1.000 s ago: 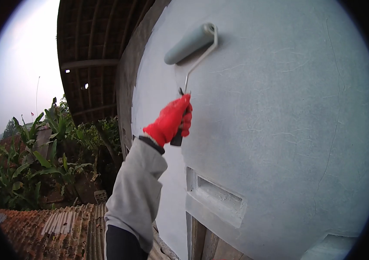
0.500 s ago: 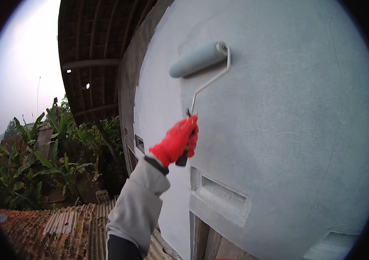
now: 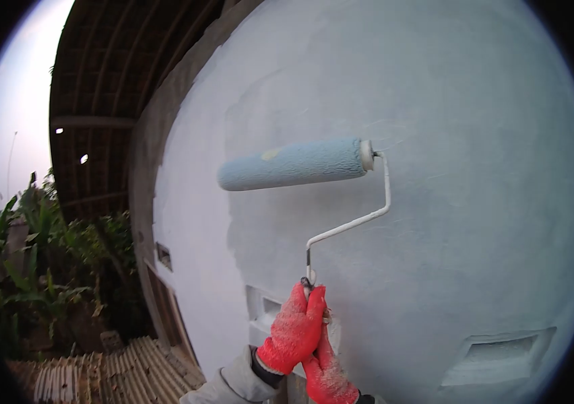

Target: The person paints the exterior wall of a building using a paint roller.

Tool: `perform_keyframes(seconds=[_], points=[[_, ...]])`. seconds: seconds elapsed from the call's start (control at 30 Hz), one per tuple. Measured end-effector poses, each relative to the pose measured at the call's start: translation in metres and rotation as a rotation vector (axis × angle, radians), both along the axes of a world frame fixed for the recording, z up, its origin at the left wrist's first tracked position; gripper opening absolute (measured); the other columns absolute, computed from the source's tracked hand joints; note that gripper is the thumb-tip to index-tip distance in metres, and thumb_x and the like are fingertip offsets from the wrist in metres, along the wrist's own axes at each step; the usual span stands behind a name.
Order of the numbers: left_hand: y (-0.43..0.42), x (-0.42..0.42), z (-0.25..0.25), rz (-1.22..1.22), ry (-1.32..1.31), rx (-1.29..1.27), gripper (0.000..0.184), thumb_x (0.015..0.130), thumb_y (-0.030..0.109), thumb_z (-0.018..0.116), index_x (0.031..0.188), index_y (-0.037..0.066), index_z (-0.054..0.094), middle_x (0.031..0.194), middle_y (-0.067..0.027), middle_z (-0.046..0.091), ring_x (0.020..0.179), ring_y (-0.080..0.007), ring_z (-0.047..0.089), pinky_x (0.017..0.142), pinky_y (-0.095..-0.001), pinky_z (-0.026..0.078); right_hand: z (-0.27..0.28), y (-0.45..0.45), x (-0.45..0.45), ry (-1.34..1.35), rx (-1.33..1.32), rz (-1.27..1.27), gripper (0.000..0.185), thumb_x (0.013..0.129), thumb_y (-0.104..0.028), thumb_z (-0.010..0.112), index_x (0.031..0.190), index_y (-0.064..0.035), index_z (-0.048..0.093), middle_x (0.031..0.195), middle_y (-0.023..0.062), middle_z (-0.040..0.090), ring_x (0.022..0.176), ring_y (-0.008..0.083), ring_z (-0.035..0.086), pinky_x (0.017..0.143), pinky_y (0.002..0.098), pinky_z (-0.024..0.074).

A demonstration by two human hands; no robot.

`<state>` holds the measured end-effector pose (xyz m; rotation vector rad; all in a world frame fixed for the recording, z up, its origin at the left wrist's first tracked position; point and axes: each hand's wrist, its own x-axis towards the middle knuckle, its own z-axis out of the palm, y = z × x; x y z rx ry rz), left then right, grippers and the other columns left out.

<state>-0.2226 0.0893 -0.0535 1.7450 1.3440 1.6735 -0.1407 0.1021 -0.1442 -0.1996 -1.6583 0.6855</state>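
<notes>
A paint roller with a light blue fuzzy sleeve point(image 3: 294, 165) lies nearly level in front of the wall, its white bent wire frame point(image 3: 347, 225) running down to the handle. My left hand point(image 3: 290, 337), in a red glove dusted with pale paint, is closed round the handle just below the frame. Lower and to the right, my right hand point(image 3: 331, 378), gloved the same way, is closed on the handle's lower part. Both hands hide most of the handle. Behind the roller, the wall point(image 3: 449, 222) is bluish grey, with a whiter strip along its left side.
Recessed vent openings sit low in the wall, one at the right point(image 3: 500, 350) and one beside my left hand point(image 3: 270, 306). A dark roof overhang point(image 3: 112, 67) juts out at upper left. Below are corrugated roofing point(image 3: 98, 370) and green plants point(image 3: 24, 262).
The roller has come down and turned more level. My right hand has risen from the bottom edge and joined my left on the handle. The view has shifted right.
</notes>
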Motion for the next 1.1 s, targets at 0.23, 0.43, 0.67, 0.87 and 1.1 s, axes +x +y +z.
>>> perform_keyframes(seconds=[0.23, 0.43, 0.67, 0.87, 1.1], points=[[-0.029, 0.058, 0.034, -0.126, 0.128, 0.127, 0.029, 0.100, 0.031, 0.047, 0.104, 0.004, 0.058, 0.094, -0.0140, 0.067, 0.087, -0.0269, 0.065, 0.078, -0.0363, 0.049, 0.044, -0.020, 0.078, -0.119, 0.075, -0.312, 0.079, 0.091, -0.004, 0.053, 0.151, 0.0037, 0.002, 0.145, 0.0276, 0.038, 0.132, 0.0355, 0.045, 0.106, 0.0398, 0.0378], [-0.036, 0.111, 0.066, -0.261, 0.258, 0.280, 0.028, 0.100, 0.029, 0.048, 0.108, 0.004, 0.058, 0.097, -0.0156, 0.065, 0.089, -0.0346, 0.063, 0.078, -0.0393, 0.049, 0.082, -0.049, 0.128, -0.181, 0.074, -0.707, 0.082, 0.087, -0.003, 0.055, 0.152, 0.0010, 0.006, 0.131, 0.0343, 0.048, 0.116, 0.0483, 0.054, 0.095, 0.0441, 0.0462], [-0.029, 0.177, 0.113, -0.329, 0.636, 0.994, 0.039, 0.088, 0.008, 0.057, 0.125, -0.002, 0.050, 0.108, -0.0208, 0.055, 0.101, -0.0378, 0.057, 0.080, -0.0413, 0.049, 0.126, -0.079, 0.193, -0.018, 0.403, -0.993, 0.077, 0.089, -0.001, 0.050, 0.153, -0.0012, 0.007, 0.133, 0.0335, 0.049, 0.121, 0.0456, 0.052, 0.097, 0.0415, 0.0436], [-0.060, 0.194, 0.115, -0.504, 0.101, 0.859, 0.022, 0.096, 0.004, 0.048, 0.117, -0.001, 0.052, 0.122, -0.0206, 0.052, 0.110, -0.0325, 0.056, 0.092, -0.0370, 0.047, 0.197, -0.109, 0.259, 0.117, 0.134, -1.032, 0.064, 0.097, -0.010, 0.049, 0.154, -0.0108, 0.020, 0.088, 0.0061, 0.058, 0.067, 0.0101, 0.052, 0.061, 0.0258, 0.0485], [-0.073, 0.187, 0.074, -0.528, 0.177, 0.905, 0.033, 0.087, 0.007, 0.064, 0.118, 0.003, 0.054, 0.127, -0.0196, 0.051, 0.114, -0.0307, 0.054, 0.089, -0.0384, 0.048, 0.341, -0.128, 0.313, 0.189, 0.318, -1.084, 0.049, 0.097, -0.020, 0.049, 0.145, -0.0176, 0.043, 0.077, -0.0051, 0.050, 0.057, 0.0029, 0.040, 0.049, 0.0186, 0.0371]])
